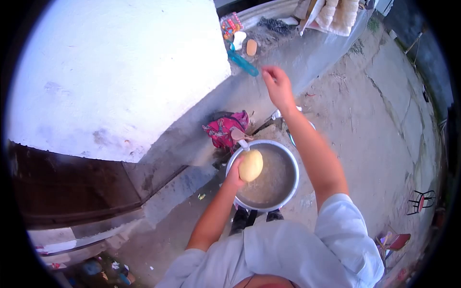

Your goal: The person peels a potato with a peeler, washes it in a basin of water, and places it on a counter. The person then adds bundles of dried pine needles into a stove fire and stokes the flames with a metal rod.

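Observation:
My left hand [234, 175] is wrapped round a smooth, pale yellow oval thing [250, 165], possibly a peeled potato or a fruit; I cannot tell its kind. It is held over the left part of a round metal basin [295, 180] of cloudy water [273, 175]. My right hand [278, 88] is stretched forward over the grey ledge, fingers bent and slightly apart, holding nothing I can see. Just left of its fingertips lies a teal-handled tool [244, 64], whose far end is partly hidden by the white wall corner.
An orange soap bar [251, 47], a white piece [239, 40] and a red packet [231, 25] lie on the ledge. A pink patterned bag [225, 130] and a tap [244, 144] are beside the basin. The white wall block [120, 77] fills the left. A chair [421, 202] stands far right.

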Tool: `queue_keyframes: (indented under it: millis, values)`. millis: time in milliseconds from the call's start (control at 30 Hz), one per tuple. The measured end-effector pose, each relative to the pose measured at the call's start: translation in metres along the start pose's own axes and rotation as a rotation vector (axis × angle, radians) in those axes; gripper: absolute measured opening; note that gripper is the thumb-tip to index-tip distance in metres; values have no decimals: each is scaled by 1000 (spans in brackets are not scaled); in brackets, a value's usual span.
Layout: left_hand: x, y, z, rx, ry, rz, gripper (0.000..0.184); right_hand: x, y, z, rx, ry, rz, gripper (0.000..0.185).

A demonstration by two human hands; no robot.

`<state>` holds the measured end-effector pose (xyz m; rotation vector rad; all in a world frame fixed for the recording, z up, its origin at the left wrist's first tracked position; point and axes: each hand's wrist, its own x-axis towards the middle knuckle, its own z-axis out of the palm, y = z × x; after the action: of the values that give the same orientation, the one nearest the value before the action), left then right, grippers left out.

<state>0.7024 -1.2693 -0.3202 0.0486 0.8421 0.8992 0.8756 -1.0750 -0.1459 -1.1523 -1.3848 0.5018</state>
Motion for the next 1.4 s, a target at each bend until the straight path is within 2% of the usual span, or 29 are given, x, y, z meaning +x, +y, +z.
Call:
queue_keyframes:
  millis: [67,133,200,233,333,400,433,500,533,567,600,633,700,833,967,1067,1133,1167,1233,1267,1333,1367,1400]
  values:
    - [0,4,3,-35,-35,-38,40,-65,-4,-18,-62,-98,248,17]
    - [6,4,9,-72,-80,-57,40,-138,11,-17,-153,-223,260,22]
    - [7,0,10,71,-41,47,39,-217,42,7,-114,-365,499,29]
    - [6,-2,13,73,17,73,34,-226,37,13,-112,-374,517,29]
    - [-7,-12,15,83,76,131,37,-233,40,17,-116,-280,468,31]
    - [-12,-21,17,63,88,126,37,-205,57,12,226,-561,1079,33]
    - [-13,-24,19,43,90,125,37,-204,53,14,233,-558,1078,33]
    - [-18,-24,27,63,107,114,40,-198,39,16,248,-54,706,28]
    - [-26,-21,39,16,93,124,39,-188,19,13,246,-60,709,28]
    - [-29,-20,47,-37,78,133,37,-171,-10,9,148,-71,347,26]
    - [-20,-20,36,-39,-26,116,38,-162,-29,8,53,-82,-16,24]
    - [-20,-17,38,-48,-28,117,38,-160,-37,10,49,-91,-19,24]
    - [-19,-12,46,-13,-149,192,39,-155,-46,12,-176,-185,-83,24]
    - [-17,-11,38,-54,-116,203,39,-158,-51,11,-375,-239,-69,29]
    - [-8,-10,29,-68,-98,215,39,-160,-52,15,-375,-198,-78,29]
    - [-3,-12,22,-72,-109,190,39,-160,-47,9,-280,-225,46,28]
    - [-1,-11,17,-44,-24,181,40,-166,-31,2,208,-169,503,27]
    - [-1,-9,15,-46,-26,182,40,-176,-22,0,207,-170,501,27]
    - [-1,-7,16,-75,54,142,39,-209,-3,-3,-43,-113,450,31]
    - [2,-10,14,-75,54,142,39,-230,3,4,-137,-199,442,29]
    - [5,-17,16,185,7,408,37,-239,3,24,-221,-196,397,30]
    - [4,-21,15,184,9,405,37,-241,4,28,-303,-195,347,30]
    - [-7,-20,27,232,118,431,37,-230,16,28,-266,-336,557,31]
